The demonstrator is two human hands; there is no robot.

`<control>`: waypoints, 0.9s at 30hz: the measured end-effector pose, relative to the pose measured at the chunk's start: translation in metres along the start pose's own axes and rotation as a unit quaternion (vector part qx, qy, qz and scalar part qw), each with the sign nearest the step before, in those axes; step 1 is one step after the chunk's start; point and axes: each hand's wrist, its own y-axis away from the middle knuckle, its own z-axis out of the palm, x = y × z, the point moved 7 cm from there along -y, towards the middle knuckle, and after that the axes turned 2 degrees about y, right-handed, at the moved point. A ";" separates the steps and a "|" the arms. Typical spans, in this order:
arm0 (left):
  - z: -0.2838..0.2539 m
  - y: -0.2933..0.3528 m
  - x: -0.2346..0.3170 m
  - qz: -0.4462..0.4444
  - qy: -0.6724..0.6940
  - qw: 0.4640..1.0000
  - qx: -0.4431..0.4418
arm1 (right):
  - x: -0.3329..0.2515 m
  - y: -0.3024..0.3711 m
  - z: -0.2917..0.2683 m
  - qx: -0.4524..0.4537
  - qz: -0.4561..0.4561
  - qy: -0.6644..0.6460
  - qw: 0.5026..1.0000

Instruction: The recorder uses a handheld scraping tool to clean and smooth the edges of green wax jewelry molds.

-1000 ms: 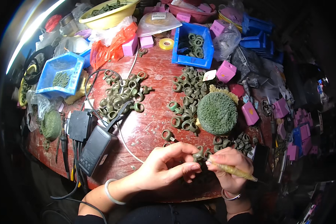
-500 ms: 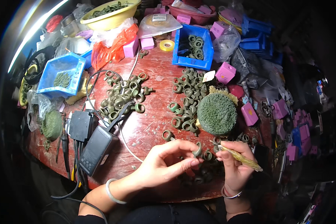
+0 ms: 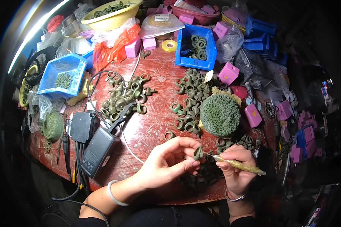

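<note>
My left hand [image 3: 163, 162] is closed at the fingertips on a dark green ring [image 3: 197, 153], its pointed face turned up. In my right hand [image 3: 236, 179] is a pen-shaped tool [image 3: 241, 165] with a yellowish wrapped handle and a thin tip. The tip points left at the ring, very close to it; whether they touch I cannot tell. Below and between the hands lie more rings, partly in shadow. A single ring [image 3: 169, 135] sits just beyond my left fingers. Past my right hand stands a round green textured pad [image 3: 220, 115] on a yellow sponge.
Green rings form a left pile [image 3: 125, 94] and a right pile [image 3: 193, 89]. A blue bin [image 3: 196, 65] at the back holds more. At the left are a black power bank [image 3: 100, 151], cables and another blue bin [image 3: 60, 92]. Pink blocks [image 3: 253, 115] line the right.
The tool has moved left, its tip now close to the held ring. My left fingers have turned the ring so its pointed face shows.
</note>
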 end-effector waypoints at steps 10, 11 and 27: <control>-0.001 0.000 -0.005 -0.063 0.064 0.996 0.000 | -0.015 -0.009 0.013 -0.065 -0.044 0.117 0.990; -0.001 0.000 -0.004 -0.061 0.067 0.996 -0.002 | -0.012 -0.007 0.012 -0.065 -0.044 0.116 0.990; -0.001 -0.004 -0.004 -0.056 0.110 0.992 0.017 | 0.010 -0.003 0.010 -0.084 0.075 -0.071 0.991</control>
